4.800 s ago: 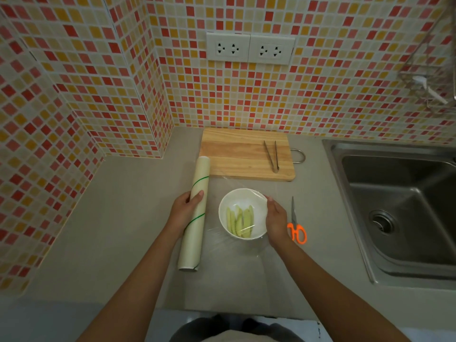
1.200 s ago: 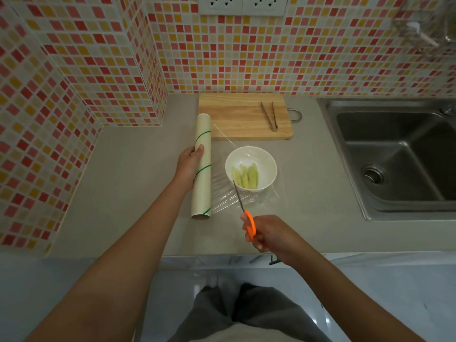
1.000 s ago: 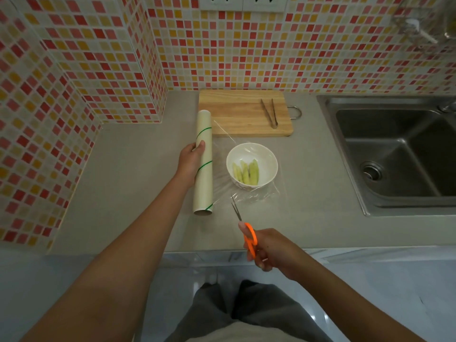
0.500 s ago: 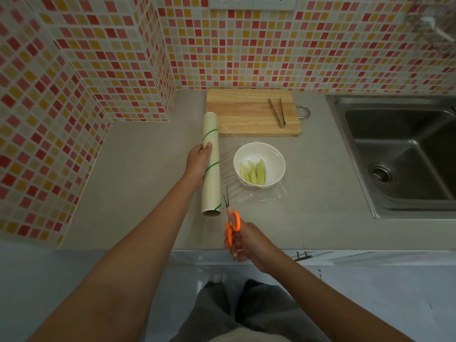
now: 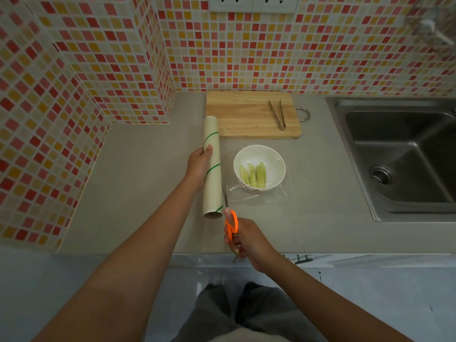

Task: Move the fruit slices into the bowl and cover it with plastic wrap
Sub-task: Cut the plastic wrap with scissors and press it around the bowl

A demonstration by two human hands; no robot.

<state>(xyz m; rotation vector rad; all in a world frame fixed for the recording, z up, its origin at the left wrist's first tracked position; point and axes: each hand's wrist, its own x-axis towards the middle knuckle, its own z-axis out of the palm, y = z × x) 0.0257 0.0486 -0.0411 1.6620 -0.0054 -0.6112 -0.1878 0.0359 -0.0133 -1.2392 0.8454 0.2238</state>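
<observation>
1. While the left hand (image 5: 198,165) grips the roll of plastic wrap (image 5: 212,166) with fingers curled over its middle, the roll lies on the grey counter (image 5: 138,183), its far end beside the wooden cutting board (image 5: 246,114).
2. The right hand (image 5: 246,239) holds orange-handled scissors (image 5: 229,218), fingers curled through the loops; the blades point away from the person, just right of the roll's near end.
3. The white bowl (image 5: 259,154) sits on the counter, right of the roll and in front of the board.
4. Pale green fruit slices (image 5: 253,175) lie inside the bowl.
5. A clear sheet of wrap (image 5: 261,196) stretches from the roll across the bowl and onto the counter around it, wrinkled at the near side.
6. Metal tongs (image 5: 277,114) rest on the board.
7. A steel sink (image 5: 404,154) is set into the counter at right.
</observation>
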